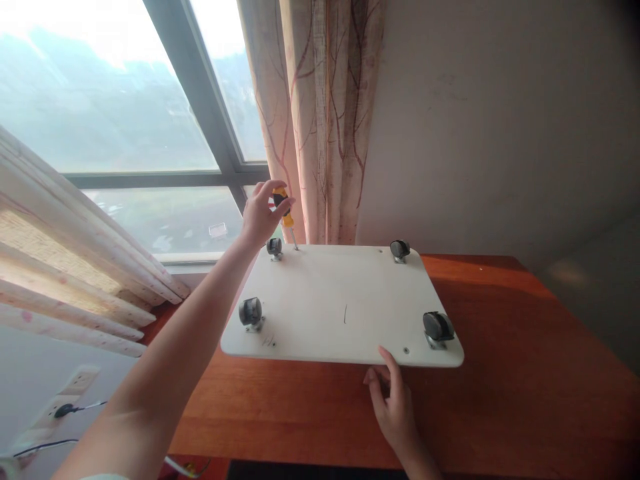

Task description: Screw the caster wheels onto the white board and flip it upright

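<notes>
My left hand (263, 208) grips a yellow and black screwdriver (283, 208) by its handle. The shaft points down, its tip at a screw (296, 248) near the far left edge of a white board (320, 293). Caster wheels stand at the board's corners: far left (274, 247), near left (251, 312), far right (399, 251) and near right (438, 327). With the index finger on the board's top face, my right hand (393, 400) touches its near edge; the thumb is below the edge. Another screw (406, 351) shows beside the near right caster.
The board lies above a reddish-brown wooden table (500, 347). Behind it hang patterned curtains (320, 120) beside a window (125, 107). At lower left, a black plug (64, 411) sits in a wall socket (50, 408).
</notes>
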### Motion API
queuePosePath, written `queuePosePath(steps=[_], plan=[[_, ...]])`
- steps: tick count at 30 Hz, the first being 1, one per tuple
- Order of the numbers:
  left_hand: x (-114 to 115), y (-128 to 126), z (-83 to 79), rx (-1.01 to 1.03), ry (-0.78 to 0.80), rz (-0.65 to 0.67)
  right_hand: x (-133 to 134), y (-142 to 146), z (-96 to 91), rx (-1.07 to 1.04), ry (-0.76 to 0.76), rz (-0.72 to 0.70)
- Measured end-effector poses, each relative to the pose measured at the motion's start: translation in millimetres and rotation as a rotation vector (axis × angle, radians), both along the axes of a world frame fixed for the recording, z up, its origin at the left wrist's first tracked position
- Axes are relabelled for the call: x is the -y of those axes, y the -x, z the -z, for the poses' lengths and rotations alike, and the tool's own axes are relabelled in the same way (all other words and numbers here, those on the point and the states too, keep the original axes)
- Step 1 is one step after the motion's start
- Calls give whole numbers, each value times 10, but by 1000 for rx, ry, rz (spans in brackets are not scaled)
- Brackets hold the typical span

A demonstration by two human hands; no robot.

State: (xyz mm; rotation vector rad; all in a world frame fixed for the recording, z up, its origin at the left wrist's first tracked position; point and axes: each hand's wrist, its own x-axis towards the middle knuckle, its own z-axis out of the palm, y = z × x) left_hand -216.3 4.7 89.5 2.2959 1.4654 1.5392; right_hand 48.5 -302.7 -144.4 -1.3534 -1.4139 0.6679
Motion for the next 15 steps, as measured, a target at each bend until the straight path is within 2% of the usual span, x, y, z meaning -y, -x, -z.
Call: queuePosePath(steps=[3, 9, 15], plan=[[-29, -38, -15, -11, -8, -64, -11, -4, -6, 16, -14, 8], [-105, -80, 52, -35, 37, -62, -19, -9, -23, 32, -26, 12], [-46, -108, 3, -134, 13, -254, -16, -6, -22, 48, -38, 14]])
